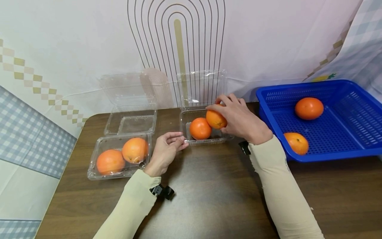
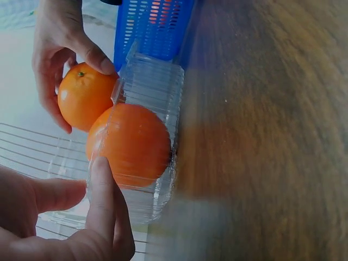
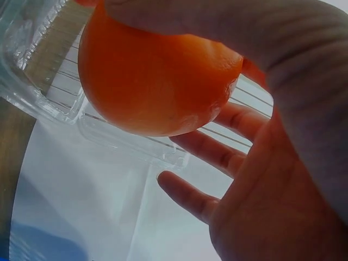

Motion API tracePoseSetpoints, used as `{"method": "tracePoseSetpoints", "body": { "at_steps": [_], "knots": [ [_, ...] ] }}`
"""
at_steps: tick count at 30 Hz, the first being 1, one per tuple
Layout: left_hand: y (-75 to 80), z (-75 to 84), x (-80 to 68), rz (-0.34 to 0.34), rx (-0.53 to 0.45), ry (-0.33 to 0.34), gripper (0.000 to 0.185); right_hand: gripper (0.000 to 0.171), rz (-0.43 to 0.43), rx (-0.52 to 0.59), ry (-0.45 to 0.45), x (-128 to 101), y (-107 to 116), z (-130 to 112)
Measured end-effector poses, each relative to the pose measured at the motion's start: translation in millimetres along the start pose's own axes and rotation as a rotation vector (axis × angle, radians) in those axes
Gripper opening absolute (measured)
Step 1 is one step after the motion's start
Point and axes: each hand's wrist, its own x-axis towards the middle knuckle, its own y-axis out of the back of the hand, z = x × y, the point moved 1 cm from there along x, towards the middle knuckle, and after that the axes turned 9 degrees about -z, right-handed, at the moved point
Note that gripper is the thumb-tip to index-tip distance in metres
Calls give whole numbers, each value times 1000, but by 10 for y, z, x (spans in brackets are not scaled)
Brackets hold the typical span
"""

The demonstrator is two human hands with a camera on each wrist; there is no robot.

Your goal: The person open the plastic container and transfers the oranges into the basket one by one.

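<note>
My right hand (image 1: pixel 240 121) grips an orange (image 1: pixel 216 119), its fingers and thumb round the fruit, at the right part of an open clear plastic clamshell box (image 1: pixel 206 141). A second orange (image 1: pixel 200 128) sits inside that box, touching or nearly touching the held one. At the box's front left corner my left hand (image 1: pixel 165 151) pinches the rim between thumb and forefinger, as the left wrist view shows. The box's clear lid (image 1: pixel 203 88) stands raised against the wall cloth. In the right wrist view the held orange (image 3: pixel 157 81) hides part of the thumb's grip.
A lidded clear box (image 1: pixel 114 176) with two oranges (image 1: pixel 110 161) stands at the left. Behind it is an open clear box (image 1: pixel 131 122) with its lid raised. A blue plastic basket (image 1: pixel 337 153) at the right holds two oranges (image 1: pixel 309 108). Patterned cloth (image 1: pixel 89 49) hangs behind the table.
</note>
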Motion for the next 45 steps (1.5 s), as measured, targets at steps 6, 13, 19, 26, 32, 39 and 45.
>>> {"method": "tracePoseSetpoints", "body": {
  "at_steps": [6,13,19,26,32,39,45],
  "knots": [
    [10,-7,12,11,-45,10,34,68,-3,4,-6,-12,18,-8],
    [17,7,7,7,-79,19,35,67,-4,11,-11,-24,43,-20],
    [16,7,11,3,-105,19,35,68,0,5,-6,-42,56,-31],
    [17,1,14,6,-94,22,35,68,1,12,-3,-76,93,-49],
    [16,-2,12,6,-93,23,35,70,7,14,3,-103,113,-65],
    [19,-6,12,0,-92,20,35,69,13,10,2,-136,133,-87],
    [29,-13,14,0,-89,17,35,72,9,6,-10,-151,139,-106]
  ]
}}
